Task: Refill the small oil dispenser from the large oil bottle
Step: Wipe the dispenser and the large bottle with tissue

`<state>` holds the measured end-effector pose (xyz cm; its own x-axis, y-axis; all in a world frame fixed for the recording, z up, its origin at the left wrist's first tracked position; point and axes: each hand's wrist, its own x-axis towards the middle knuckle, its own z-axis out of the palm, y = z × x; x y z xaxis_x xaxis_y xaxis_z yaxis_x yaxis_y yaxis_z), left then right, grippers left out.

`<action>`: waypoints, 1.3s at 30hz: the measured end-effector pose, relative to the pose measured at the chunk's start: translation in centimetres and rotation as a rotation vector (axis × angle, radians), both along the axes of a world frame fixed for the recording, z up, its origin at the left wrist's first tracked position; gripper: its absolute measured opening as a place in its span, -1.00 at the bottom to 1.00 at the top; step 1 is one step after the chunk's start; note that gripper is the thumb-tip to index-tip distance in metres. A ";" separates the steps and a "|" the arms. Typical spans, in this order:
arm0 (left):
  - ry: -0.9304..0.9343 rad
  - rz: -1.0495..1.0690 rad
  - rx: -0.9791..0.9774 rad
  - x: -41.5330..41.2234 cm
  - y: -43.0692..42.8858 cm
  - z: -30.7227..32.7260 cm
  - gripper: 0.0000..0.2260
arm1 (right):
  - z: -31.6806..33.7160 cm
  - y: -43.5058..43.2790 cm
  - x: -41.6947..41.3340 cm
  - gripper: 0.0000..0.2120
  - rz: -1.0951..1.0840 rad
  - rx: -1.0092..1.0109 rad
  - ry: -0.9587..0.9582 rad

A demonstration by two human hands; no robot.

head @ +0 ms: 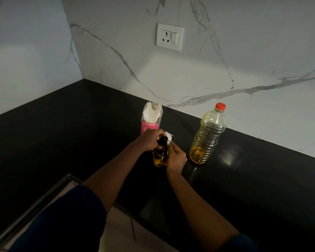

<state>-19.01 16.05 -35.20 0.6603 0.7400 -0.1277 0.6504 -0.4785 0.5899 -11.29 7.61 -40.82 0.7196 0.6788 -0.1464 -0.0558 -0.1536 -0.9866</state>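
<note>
Dispenser (160, 158) near-empty: left hand (149, 140) grips cap (163, 139), right hand (175, 158) grips body; large bottle (207, 137), three o'clock, capped; pouring likely ahead.

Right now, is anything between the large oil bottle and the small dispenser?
Nothing stands on the countertop between them. Yet the large oil bottle has its red cap on, and the black top of the small dispenser is on too, gripped by the left hand.

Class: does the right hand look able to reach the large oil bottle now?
Likely yes: only bare counter separates right hand from large oil bottle, though it must first release the small oil dispenser.
</note>
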 end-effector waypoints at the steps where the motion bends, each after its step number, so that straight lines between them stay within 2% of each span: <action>1: 0.000 -0.001 -0.004 0.0 0.1 0.0 -0.62 | 0.4 0.3 0.3 -0.76 0.029 -0.007 -0.002; 8: -0.033 -0.005 -0.022 -0.1 -0.1 -0.2 -0.59 | -0.3 1.5 2.1 -0.74 0.125 -0.075 0.226; 14: -0.027 0.008 -0.060 -0.6 0.0 0.1 -0.43 | 0.2 0.3 0.7 -0.74 -0.056 -0.046 0.238; 18: 0.061 0.037 0.036 -0.7 0.3 0.4 -0.58 | 0.0 -0.9 -1.0 -0.78 -0.140 -0.012 0.130; 23: 0.124 0.076 0.208 -0.5 -0.4 0.7 -0.83 | 1.0 -0.1 -1.4 -0.75 -0.083 -0.039 -0.092; 26: 0.113 0.114 0.210 -0.2 -0.9 0.5 -0.85 | 1.7 0.9 -0.2 -0.75 0.001 -0.039 -0.027; 29: 0.079 0.114 0.076 -0.3 -1.1 0.5 -0.82 | 2.1 1.7 1.3 -0.81 0.080 -0.080 0.033; 33: 0.058 0.141 0.057 -0.2 -1.5 0.2 -0.80 | 0.9 2.3 2.1 -0.82 0.086 -0.133 0.262; 39: 0.075 0.072 0.073 -0.5 -1.1 0.4 -0.71 | 0.5 0.4 0.8 -0.81 -0.065 -0.084 0.186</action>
